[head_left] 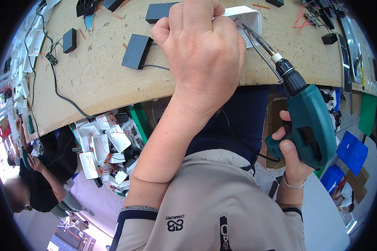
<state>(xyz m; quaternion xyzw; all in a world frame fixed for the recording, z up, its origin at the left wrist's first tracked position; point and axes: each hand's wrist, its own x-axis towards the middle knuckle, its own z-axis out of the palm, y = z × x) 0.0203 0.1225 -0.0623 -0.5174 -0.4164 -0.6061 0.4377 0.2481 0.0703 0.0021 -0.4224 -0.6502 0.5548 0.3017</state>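
My left hand (201, 54) is closed around a white plastic casing (248, 19) at the near edge of the wooden workbench (104, 79), and the hand hides most of it. My right hand (290, 157) grips a green pistol-shaped soldering tool (310, 121). Its long metal tip (255, 37) points up and left into the open side of the white casing, with a thin wire guard running beside it.
Black rectangular boxes (136, 51) with cables lie on the bench, with red-wired circuit boards (308, 19) at the far right. Below the bench, a pile of white casings (104, 146) sits in a bin. Another person (42, 180) sits at lower left. Blue boxes (352, 152) stand at right.
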